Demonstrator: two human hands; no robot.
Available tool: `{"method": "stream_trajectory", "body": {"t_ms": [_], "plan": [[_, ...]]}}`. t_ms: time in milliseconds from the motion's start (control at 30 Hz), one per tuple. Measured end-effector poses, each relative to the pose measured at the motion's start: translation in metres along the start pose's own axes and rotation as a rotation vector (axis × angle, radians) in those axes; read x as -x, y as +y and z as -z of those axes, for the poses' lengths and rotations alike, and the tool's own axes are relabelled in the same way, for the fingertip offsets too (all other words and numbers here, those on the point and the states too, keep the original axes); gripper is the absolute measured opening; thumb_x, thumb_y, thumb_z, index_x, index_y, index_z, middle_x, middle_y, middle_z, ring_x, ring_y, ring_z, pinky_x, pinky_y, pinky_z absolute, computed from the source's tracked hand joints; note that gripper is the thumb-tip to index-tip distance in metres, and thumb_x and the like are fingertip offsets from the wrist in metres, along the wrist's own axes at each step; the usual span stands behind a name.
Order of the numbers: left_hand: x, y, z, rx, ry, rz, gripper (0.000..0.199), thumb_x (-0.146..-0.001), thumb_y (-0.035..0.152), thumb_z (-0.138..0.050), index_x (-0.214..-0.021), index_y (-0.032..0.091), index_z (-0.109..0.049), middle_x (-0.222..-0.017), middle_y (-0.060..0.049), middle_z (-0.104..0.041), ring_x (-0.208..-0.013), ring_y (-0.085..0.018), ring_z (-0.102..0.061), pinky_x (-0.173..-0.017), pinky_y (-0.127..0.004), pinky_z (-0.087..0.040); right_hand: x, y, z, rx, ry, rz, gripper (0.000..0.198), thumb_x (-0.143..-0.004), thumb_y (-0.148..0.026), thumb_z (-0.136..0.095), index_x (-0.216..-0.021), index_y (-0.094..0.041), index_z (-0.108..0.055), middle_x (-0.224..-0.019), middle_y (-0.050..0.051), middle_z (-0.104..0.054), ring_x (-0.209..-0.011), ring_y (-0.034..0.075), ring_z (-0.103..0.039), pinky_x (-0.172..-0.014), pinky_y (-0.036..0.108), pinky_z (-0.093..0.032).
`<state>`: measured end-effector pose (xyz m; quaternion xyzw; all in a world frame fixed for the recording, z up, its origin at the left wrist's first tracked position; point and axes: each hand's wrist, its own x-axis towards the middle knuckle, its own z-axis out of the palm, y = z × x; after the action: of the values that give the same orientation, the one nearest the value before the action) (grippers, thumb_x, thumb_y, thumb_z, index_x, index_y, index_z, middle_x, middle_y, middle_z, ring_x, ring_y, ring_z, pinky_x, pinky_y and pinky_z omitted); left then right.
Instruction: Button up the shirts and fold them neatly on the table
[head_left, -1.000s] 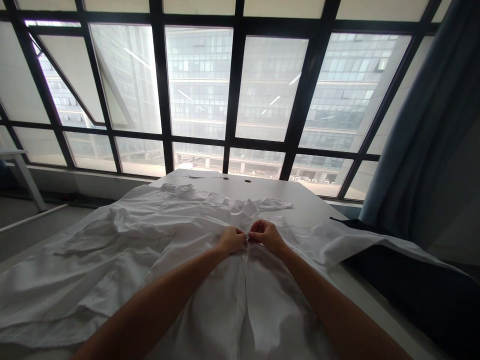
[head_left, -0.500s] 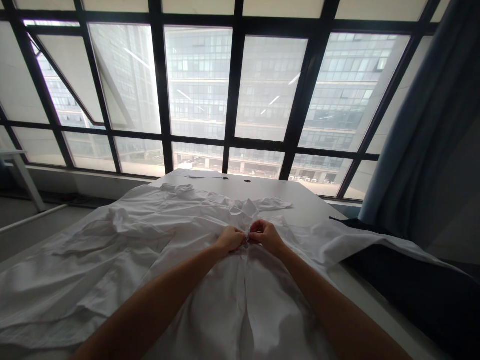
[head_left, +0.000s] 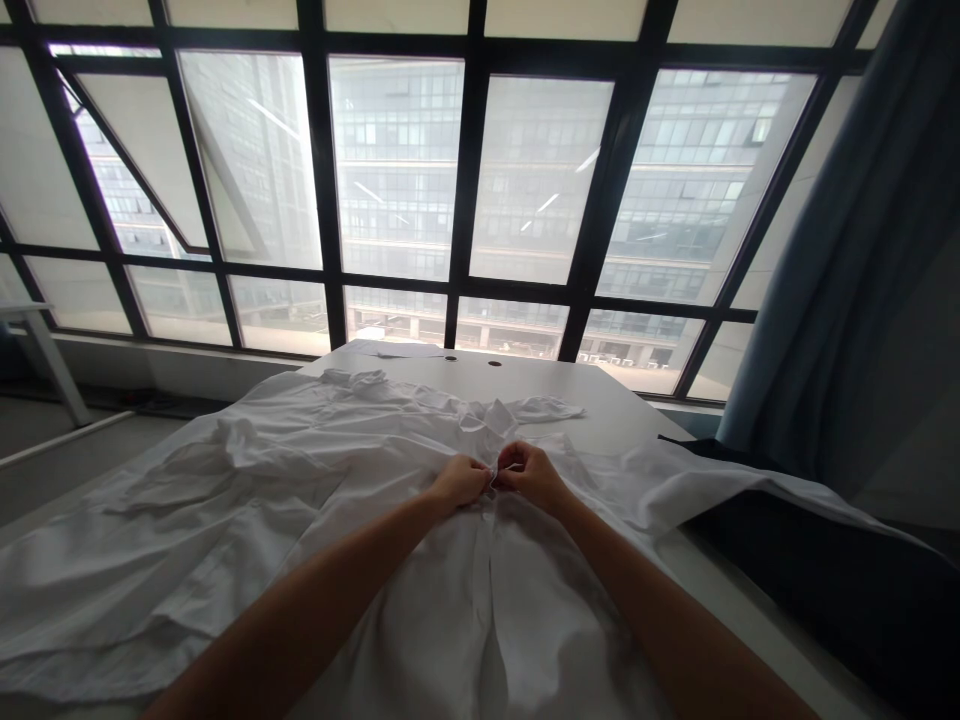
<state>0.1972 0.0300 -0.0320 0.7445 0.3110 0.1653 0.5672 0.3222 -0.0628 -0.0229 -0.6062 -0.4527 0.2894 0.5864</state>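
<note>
A white garment [head_left: 420, 600], which looks like a long shirt or coat with a front opening, lies spread over the table with its collar [head_left: 486, 415] at the far side. My left hand [head_left: 460, 480] pinches the left edge of its front opening. Close beside it, my right hand [head_left: 531, 474] pinches the right edge, the fingertips of both hands nearly meeting. A small button may be between them, but it is too small to make out. Below the hands the front edges run down toward me with a narrow gap.
More rumpled white cloth [head_left: 172, 540] covers the left side. The white table [head_left: 555, 378] has two dark round holes near its far edge, with papers [head_left: 397, 348] at the back. Dark cloth [head_left: 817, 570] lies at right under a white sleeve. A blue curtain [head_left: 817, 260] hangs beside tall windows.
Both hands stay at the same spot on the front opening. Only the fingers have shifted very slightly.
</note>
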Motion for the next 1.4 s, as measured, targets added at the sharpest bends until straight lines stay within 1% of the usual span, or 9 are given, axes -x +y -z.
{"method": "stream_trajectory", "body": {"t_ms": [267, 467, 567, 667, 867, 1033, 1133, 1233, 1400], "plan": [[-0.005, -0.006, 0.0, -0.025, 0.015, -0.044, 0.022, -0.079, 0.026, -0.063, -0.062, 0.011, -0.064, -0.041, 0.005, -0.044, -0.035, -0.005, -0.033, -0.038, -0.019, -0.021, -0.001, 0.005, -0.001, 0.097, 0.005, 0.12, 0.031, -0.055, -0.03, -0.078, -0.07, -0.019, -0.054, -0.059, -0.004, -0.059, -0.053, 0.012, -0.058, -0.05, 0.024, -0.046], [-0.006, -0.007, -0.003, 0.035, -0.014, -0.048, 0.029, -0.087, 0.029, -0.051, -0.072, 0.009, -0.066, -0.055, 0.001, -0.056, -0.039, -0.005, -0.039, -0.04, -0.019, -0.028, -0.004, 0.012, -0.001, 0.139, 0.015, 0.149, 0.039, -0.055, -0.041, -0.082, -0.07, -0.02, -0.052, -0.058, -0.004, -0.057, -0.05, 0.011, -0.054, -0.046, 0.023, -0.042], [-0.003, -0.005, -0.002, 0.067, -0.048, -0.093, 0.03, -0.086, 0.033, -0.052, -0.077, 0.009, -0.067, -0.058, 0.001, -0.056, -0.041, -0.006, -0.041, -0.041, -0.019, -0.031, -0.005, 0.014, 0.0, 0.086, 0.07, 0.108, 0.043, -0.053, -0.044, -0.083, -0.068, -0.02, -0.051, -0.056, -0.004, -0.056, -0.048, 0.011, -0.053, -0.046, 0.024, -0.043], [0.0, -0.002, 0.0, 0.046, -0.066, -0.178, 0.026, -0.081, 0.032, -0.06, -0.087, 0.008, -0.068, -0.054, 0.003, -0.054, -0.042, -0.006, -0.042, -0.043, -0.018, -0.032, -0.007, 0.014, 0.0, -0.012, 0.113, 0.032, 0.048, -0.047, -0.046, -0.085, -0.067, -0.021, -0.05, -0.056, -0.005, -0.056, -0.049, 0.012, -0.054, -0.049, 0.027, -0.048], [0.003, -0.001, -0.001, -0.057, 0.077, -0.244, 0.018, -0.081, 0.024, -0.059, -0.082, 0.009, -0.069, -0.05, 0.004, -0.053, -0.042, -0.007, -0.045, -0.043, -0.017, -0.034, -0.005, 0.013, 0.001, -0.118, 0.094, -0.045, 0.05, -0.044, -0.046, -0.087, -0.069, -0.021, -0.052, -0.059, -0.002, -0.06, -0.054, 0.015, -0.059, -0.053, 0.029, -0.052], [-0.002, -0.007, -0.003, -0.125, 0.142, -0.232, 0.017, -0.081, 0.021, -0.056, -0.079, 0.01, -0.069, -0.052, 0.002, -0.057, -0.048, -0.009, -0.052, -0.046, -0.018, -0.036, -0.003, 0.01, 0.001, -0.138, 0.053, -0.053, 0.046, -0.046, -0.043, -0.086, -0.07, -0.021, -0.054, -0.062, -0.001, -0.063, -0.056, 0.015, -0.061, -0.055, 0.029, -0.053], [-0.005, -0.008, -0.002, -0.211, 0.181, -0.268, 0.013, -0.078, 0.018, -0.059, -0.075, 0.011, -0.07, -0.06, -0.001, -0.063, -0.057, -0.011, -0.055, -0.054, -0.019, -0.039, -0.002, 0.009, 0.001, -0.132, 0.008, -0.038, 0.042, -0.046, -0.038, -0.085, -0.07, -0.019, -0.056, -0.063, -0.002, -0.063, -0.055, 0.014, -0.059, -0.055, 0.028, -0.051], [-0.005, -0.006, -0.001, -0.263, 0.21, -0.271, 0.009, -0.074, 0.013, -0.061, -0.072, 0.012, -0.07, -0.065, -0.001, -0.065, -0.062, -0.011, -0.056, -0.058, -0.02, -0.039, -0.002, 0.01, 0.001, -0.05, -0.031, 0.0, 0.034, -0.049, -0.034, -0.081, -0.068, -0.018, -0.057, -0.056, -0.004, -0.058, -0.05, 0.011, -0.053, -0.05, 0.024, -0.045], [-0.008, -0.007, -0.001, -0.186, 0.166, -0.225, 0.01, -0.074, 0.011, -0.059, -0.073, 0.011, -0.069, -0.061, 0.0, -0.061, -0.056, -0.01, -0.051, -0.055, -0.02, -0.037, -0.001, 0.009, 0.007, 0.155, -0.104, 0.058, 0.018, -0.061, -0.031, -0.07, -0.066, -0.016, -0.062, -0.053, -0.005, -0.054, -0.048, 0.008, -0.045, -0.048, 0.021, -0.035]]}}
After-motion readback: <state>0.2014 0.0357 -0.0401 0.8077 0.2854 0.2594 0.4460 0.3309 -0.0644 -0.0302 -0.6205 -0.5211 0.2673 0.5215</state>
